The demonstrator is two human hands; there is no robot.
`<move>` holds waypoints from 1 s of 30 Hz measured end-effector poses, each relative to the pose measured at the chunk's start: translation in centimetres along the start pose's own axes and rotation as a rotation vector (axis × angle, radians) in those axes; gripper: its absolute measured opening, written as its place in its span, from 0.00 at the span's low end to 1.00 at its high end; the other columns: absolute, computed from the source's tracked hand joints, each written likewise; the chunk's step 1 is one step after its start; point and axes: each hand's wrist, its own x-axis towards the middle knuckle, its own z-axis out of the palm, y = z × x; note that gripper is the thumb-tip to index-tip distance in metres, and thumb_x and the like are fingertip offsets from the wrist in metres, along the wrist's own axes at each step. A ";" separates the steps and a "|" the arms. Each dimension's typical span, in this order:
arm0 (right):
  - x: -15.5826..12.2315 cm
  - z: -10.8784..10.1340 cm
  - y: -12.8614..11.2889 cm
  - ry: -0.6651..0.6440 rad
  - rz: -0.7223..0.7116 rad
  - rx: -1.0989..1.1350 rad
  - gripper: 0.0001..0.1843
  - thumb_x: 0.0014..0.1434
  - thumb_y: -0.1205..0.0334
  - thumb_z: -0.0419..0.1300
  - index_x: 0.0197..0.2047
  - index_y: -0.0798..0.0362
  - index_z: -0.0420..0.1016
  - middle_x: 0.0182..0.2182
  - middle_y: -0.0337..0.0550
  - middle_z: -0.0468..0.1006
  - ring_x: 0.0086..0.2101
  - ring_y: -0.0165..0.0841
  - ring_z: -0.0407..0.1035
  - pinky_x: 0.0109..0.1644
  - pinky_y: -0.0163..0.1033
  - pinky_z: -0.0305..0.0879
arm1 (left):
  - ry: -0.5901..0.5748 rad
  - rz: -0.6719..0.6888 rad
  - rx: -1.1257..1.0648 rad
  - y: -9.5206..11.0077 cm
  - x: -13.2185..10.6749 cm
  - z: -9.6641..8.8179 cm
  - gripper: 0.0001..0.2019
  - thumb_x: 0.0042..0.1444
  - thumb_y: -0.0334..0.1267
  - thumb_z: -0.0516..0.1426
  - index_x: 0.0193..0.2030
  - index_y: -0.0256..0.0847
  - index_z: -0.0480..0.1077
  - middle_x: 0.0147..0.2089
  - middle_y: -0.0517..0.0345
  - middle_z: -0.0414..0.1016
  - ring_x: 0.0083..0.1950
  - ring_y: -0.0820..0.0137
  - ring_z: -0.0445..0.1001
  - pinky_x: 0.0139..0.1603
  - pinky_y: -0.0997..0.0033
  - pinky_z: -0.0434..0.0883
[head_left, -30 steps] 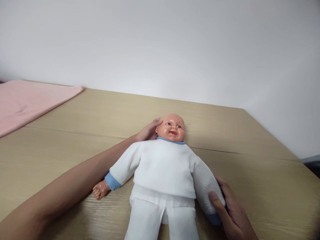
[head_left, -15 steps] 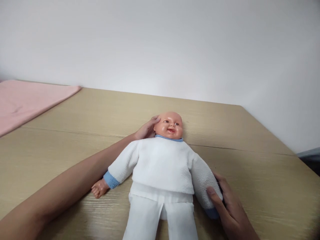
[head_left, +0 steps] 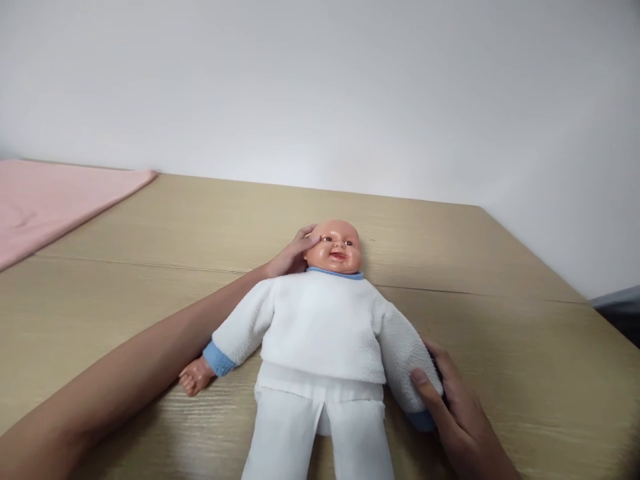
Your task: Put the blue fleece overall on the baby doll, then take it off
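A baby doll (head_left: 323,327) lies on its back on the wooden table, dressed in a white fleece top with blue collar and cuffs and white trousers. Its lower legs are cut off by the bottom of the view. My left hand (head_left: 293,255) cups the side of the doll's head (head_left: 345,233), thumb near its eye, with some fingers hidden behind it. Around the doll's sleeved arm on the right side of the view, just above the blue cuff, my right hand (head_left: 453,400) is closed, thumb on top and fingers along the outer side.
A pink cloth (head_left: 60,200) is spread on the left part of the table (head_left: 210,213). Behind the table's far edge rises a white wall (head_left: 320,87). Something dark (head_left: 620,310) shows beyond the right edge. Seams run across the tabletop.
The whole view has shifted very slightly, so everything sits a little further left and higher. Both hands keep their places on the doll.
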 end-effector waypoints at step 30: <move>-0.1 0.1 0.3 -0.003 -0.033 0.026 0.28 0.78 0.40 0.56 0.72 0.42 0.71 0.63 0.51 0.82 0.60 0.50 0.79 0.67 0.54 0.78 | -0.053 -0.041 0.086 0.9 0.2 -0.5 0.30 0.57 0.49 0.75 0.64 0.46 0.74 0.64 0.49 0.81 0.71 0.47 0.76 0.72 0.48 0.70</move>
